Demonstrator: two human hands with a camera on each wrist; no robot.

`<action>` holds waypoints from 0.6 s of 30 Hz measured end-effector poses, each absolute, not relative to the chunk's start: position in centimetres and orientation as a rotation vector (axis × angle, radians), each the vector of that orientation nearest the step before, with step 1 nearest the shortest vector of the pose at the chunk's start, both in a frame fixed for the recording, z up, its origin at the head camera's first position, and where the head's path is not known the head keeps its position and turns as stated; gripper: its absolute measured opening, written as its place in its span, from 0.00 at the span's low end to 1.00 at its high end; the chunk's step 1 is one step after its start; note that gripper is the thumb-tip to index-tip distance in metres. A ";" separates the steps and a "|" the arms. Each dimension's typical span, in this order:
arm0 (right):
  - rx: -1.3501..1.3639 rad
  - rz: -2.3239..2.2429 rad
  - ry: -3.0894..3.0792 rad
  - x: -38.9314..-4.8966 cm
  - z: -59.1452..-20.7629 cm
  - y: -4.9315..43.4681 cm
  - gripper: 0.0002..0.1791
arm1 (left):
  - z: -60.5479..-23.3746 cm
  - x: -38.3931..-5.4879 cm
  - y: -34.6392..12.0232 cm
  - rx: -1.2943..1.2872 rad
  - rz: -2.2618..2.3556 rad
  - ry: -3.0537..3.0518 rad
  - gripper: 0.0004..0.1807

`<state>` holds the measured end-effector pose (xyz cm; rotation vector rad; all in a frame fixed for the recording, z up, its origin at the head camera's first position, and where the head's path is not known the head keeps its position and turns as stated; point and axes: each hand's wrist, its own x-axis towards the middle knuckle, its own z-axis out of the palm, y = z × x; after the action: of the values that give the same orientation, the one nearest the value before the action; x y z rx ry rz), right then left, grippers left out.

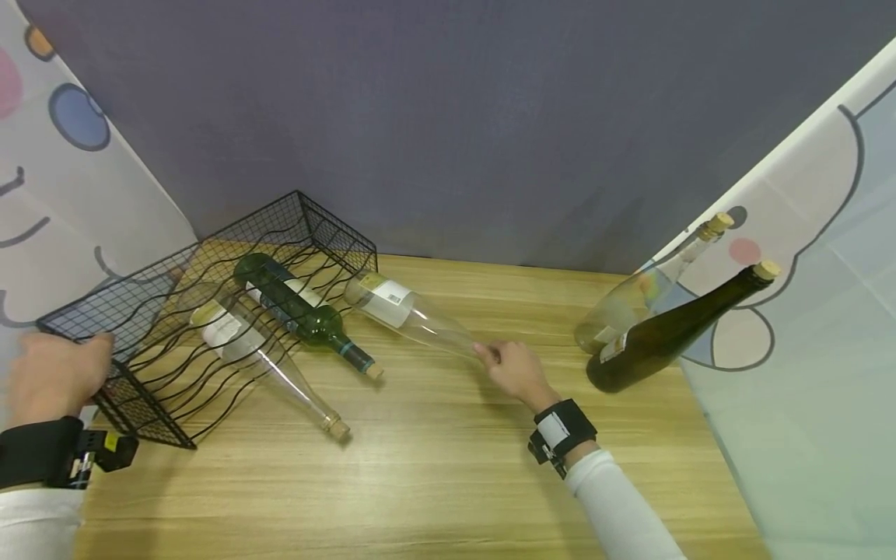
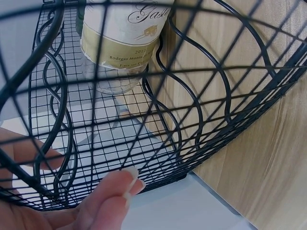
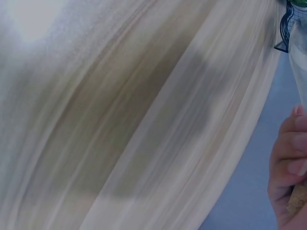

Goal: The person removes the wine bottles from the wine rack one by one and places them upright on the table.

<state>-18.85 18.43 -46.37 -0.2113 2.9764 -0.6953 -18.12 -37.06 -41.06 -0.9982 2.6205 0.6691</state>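
A black wire rack (image 1: 140,389) lies on the wooden table at the left. My left hand (image 1: 56,373) grips its near left corner, with fingers (image 2: 112,196) against the mesh in the left wrist view. My right hand (image 1: 516,373) holds a clear bottle (image 1: 427,320) by the neck; its labelled base reaches the rack's far right end. The cork (image 3: 298,199) shows below the right fingers in the right wrist view. On the rack's wavy wires lie a clear corked bottle (image 1: 262,354) and a dark green bottle (image 1: 297,307), necks toward me.
A dark corked bottle (image 1: 647,346) and a clear corked bottle (image 1: 619,307) stand side by side at the right of the table (image 1: 420,482). A grey panel (image 1: 448,132) rises behind the table, with white printed panels at both sides.
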 end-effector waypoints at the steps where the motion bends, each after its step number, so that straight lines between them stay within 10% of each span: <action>1: -0.214 -0.691 2.978 -18.8 -46.3 18.5 0.32 | -41.1 -18.1 -37.1 -0.995 0.668 2.622 0.49; 18: -0.241 -0.700 2.976 -18.5 -45.5 20.3 0.33 | -41.0 -18.1 -37.0 -1.024 0.652 2.645 0.46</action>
<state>-18.50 20.29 -45.53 -0.2406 2.9759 -0.7002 -18.10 -36.97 -41.01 -1.0245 2.6450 0.6517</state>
